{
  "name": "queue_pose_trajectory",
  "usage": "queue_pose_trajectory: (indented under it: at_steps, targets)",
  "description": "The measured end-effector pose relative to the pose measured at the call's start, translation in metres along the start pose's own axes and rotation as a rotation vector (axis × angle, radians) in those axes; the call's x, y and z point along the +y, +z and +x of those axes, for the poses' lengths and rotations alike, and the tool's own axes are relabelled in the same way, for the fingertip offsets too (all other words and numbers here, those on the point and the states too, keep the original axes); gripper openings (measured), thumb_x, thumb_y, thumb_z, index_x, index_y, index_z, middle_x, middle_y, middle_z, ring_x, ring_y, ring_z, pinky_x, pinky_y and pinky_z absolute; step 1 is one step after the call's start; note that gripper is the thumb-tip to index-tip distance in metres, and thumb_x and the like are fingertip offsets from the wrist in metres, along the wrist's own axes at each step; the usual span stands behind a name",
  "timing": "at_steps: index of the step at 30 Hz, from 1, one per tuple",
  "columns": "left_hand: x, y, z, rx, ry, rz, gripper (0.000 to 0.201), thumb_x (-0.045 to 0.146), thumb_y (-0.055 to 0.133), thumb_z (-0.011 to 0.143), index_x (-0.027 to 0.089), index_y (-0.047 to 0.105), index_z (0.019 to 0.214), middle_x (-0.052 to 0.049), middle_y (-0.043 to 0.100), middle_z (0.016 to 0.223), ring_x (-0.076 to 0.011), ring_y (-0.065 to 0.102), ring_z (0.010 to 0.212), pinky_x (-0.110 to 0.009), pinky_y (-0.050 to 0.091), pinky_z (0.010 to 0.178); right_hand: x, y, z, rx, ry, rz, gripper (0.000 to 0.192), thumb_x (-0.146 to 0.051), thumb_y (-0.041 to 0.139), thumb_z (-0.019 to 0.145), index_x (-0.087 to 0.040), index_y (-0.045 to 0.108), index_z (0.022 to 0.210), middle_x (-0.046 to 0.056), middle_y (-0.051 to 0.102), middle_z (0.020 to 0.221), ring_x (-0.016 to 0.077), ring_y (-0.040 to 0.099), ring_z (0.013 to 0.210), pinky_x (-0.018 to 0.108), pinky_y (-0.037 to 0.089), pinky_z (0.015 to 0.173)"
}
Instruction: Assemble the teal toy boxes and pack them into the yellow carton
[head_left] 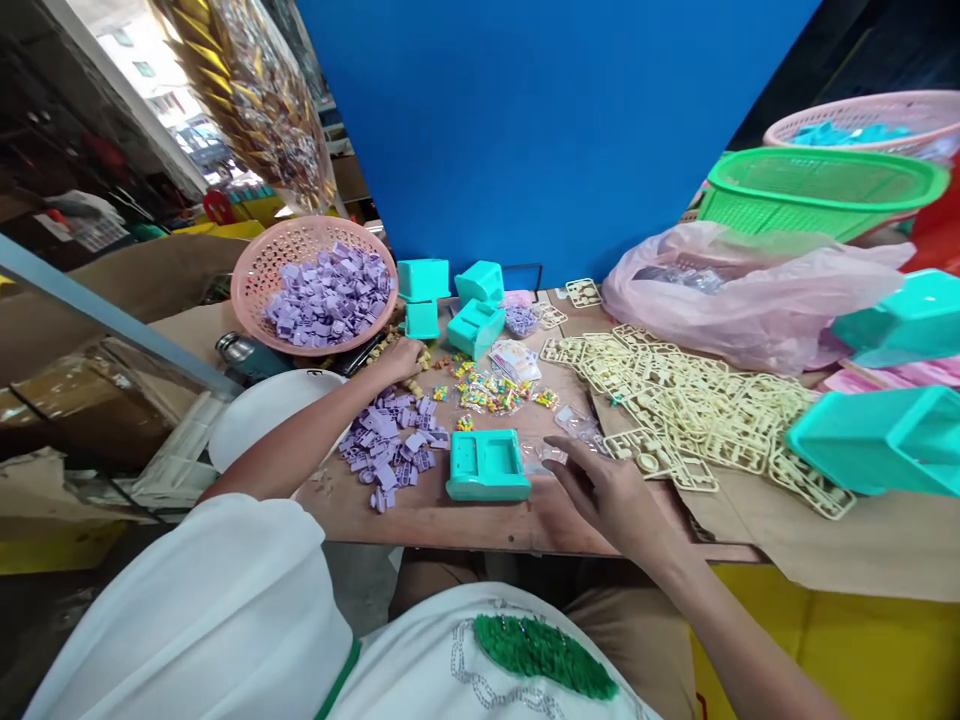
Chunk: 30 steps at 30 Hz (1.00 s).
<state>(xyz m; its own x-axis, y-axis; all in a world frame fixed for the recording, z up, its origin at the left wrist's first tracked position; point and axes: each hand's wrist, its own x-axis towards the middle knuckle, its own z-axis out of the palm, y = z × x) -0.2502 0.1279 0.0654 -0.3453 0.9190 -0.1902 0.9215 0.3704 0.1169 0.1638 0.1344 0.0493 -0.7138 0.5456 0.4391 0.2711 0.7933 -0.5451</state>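
My left hand (403, 360) reaches over small tan pieces (412, 386) beside the pink basket. Its fingers curl downward and look closed; what they hold, if anything, is hidden. My right hand (604, 490) is open, thumb and fingers apart, beside small clear plastic parts (534, 455) on the table. Between my hands a turquoise plastic toy body (487, 465) with two recessed openings lies near the table's front edge. Loose purple plastic pieces (390, 440) are piled left of it. Behind it are small bags of multicoloured bits (491, 392) and a white printed packet (515, 360).
A pink basket (247, 280) of purple pieces stands at the left, near a bottle (251, 355). Turquoise bodies (478, 328) stand at the back; others (874, 440) lie right. Cream part frames (690, 410), a pink bag (750, 300) and a green basket (821, 200) fill the right.
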Motion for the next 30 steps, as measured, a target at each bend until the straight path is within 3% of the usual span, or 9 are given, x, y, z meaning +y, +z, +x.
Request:
queue_pose_trajectory:
  at_steps: [5, 8, 11, 14, 17, 19, 21, 26, 30]
  targets:
    - [0.004, 0.001, -0.006, 0.066, -0.001, -0.021, 0.032, 0.021, 0.081, 0.087, 0.016, 0.072, 0.117, -0.01, 0.077, 0.107, -0.0299, 0.073, 0.108, -0.047, 0.058, 0.099, 0.004, 0.003, -0.007, 0.07, -0.042, 0.015, 0.024, -0.027, 0.054, 0.109, -0.018, 0.073, 0.118, 0.005, 0.08, 0.08, 0.0163, 0.068, 0.052, 0.025, 0.045, 0.053]
    - [0.007, -0.011, -0.011, 0.136, 0.02, -0.085, 0.034, 0.014, 0.08, 0.079, 0.016, 0.074, 0.112, -0.01, 0.079, 0.094, -0.0313, 0.074, 0.099, -0.042, 0.058, 0.092, 0.004, 0.005, -0.009, 0.098, -0.073, 0.029, 0.021, -0.024, 0.056, 0.107, -0.018, 0.073, 0.118, 0.008, 0.082, 0.091, 0.0182, 0.073, 0.062, 0.025, 0.049, 0.057]
    - [0.021, -0.029, -0.027, 0.178, 0.11, -0.194, 0.026, 0.02, 0.075, 0.083, 0.015, 0.075, 0.109, -0.009, 0.08, 0.093, -0.0261, 0.073, 0.088, -0.037, 0.059, 0.084, 0.008, 0.004, -0.01, 0.136, 0.007, 0.062, 0.021, -0.027, 0.058, 0.106, -0.018, 0.075, 0.114, 0.007, 0.082, 0.085, 0.017, 0.07, 0.057, 0.025, 0.048, 0.055]
    - [0.052, -0.038, -0.058, 0.152, 0.29, -0.326, 0.022, 0.025, 0.068, 0.092, 0.014, 0.077, 0.109, -0.01, 0.081, 0.105, -0.0217, 0.073, 0.091, -0.033, 0.058, 0.086, 0.014, 0.003, -0.009, 0.17, 0.169, 0.174, 0.024, -0.032, 0.06, 0.104, -0.018, 0.078, 0.11, 0.007, 0.081, 0.083, 0.0157, 0.069, 0.057, 0.025, 0.049, 0.056]
    - [0.092, -0.033, -0.094, 0.055, 0.563, -0.407, 0.018, 0.024, 0.07, 0.092, 0.02, 0.08, 0.107, -0.007, 0.079, 0.112, -0.0202, 0.072, 0.101, -0.031, 0.056, 0.092, 0.019, 0.007, -0.006, 0.156, 0.299, 0.352, 0.028, -0.039, 0.062, 0.101, -0.017, 0.08, 0.103, 0.009, 0.082, 0.089, 0.0169, 0.072, 0.068, 0.025, 0.052, 0.06]
    - [0.113, -0.026, -0.111, -0.021, 0.802, -0.364, 0.016, 0.019, 0.068, 0.095, 0.021, 0.081, 0.103, -0.007, 0.076, 0.11, -0.0203, 0.072, 0.099, -0.03, 0.055, 0.088, 0.02, 0.011, -0.005, 0.129, 0.353, 0.437, 0.032, -0.044, 0.064, 0.099, -0.016, 0.08, 0.1, 0.009, 0.081, 0.09, 0.0175, 0.072, 0.072, 0.024, 0.053, 0.06]
    - [0.124, -0.018, -0.118, -0.069, 0.956, -0.273, 0.017, 0.015, 0.064, 0.097, 0.02, 0.08, 0.101, -0.008, 0.074, 0.107, -0.0207, 0.071, 0.096, -0.029, 0.054, 0.084, 0.019, 0.014, -0.006, 0.114, 0.37, 0.48, 0.033, -0.046, 0.065, 0.097, -0.017, 0.081, 0.099, 0.009, 0.08, 0.09, 0.0176, 0.072, 0.074, 0.025, 0.053, 0.06]
    - [0.128, -0.005, -0.114, -0.079, 1.004, -0.168, 0.021, 0.013, 0.056, 0.102, 0.018, 0.076, 0.105, -0.011, 0.072, 0.109, -0.0226, 0.071, 0.1, -0.03, 0.054, 0.087, 0.015, 0.018, -0.008, 0.107, 0.367, 0.538, 0.03, -0.043, 0.066, 0.095, -0.017, 0.08, 0.098, 0.009, 0.08, 0.091, 0.0173, 0.07, 0.074, 0.025, 0.053, 0.06]
    - [0.123, -0.009, -0.119, -0.09, 0.968, -0.207, 0.023, 0.011, 0.053, 0.101, 0.018, 0.075, 0.107, -0.011, 0.073, 0.114, -0.0228, 0.072, 0.105, -0.032, 0.056, 0.092, 0.013, 0.018, -0.008, 0.102, 0.377, 0.537, 0.03, -0.044, 0.065, 0.096, -0.018, 0.079, 0.097, 0.008, 0.079, 0.09, 0.0179, 0.069, 0.075, 0.026, 0.052, 0.062]
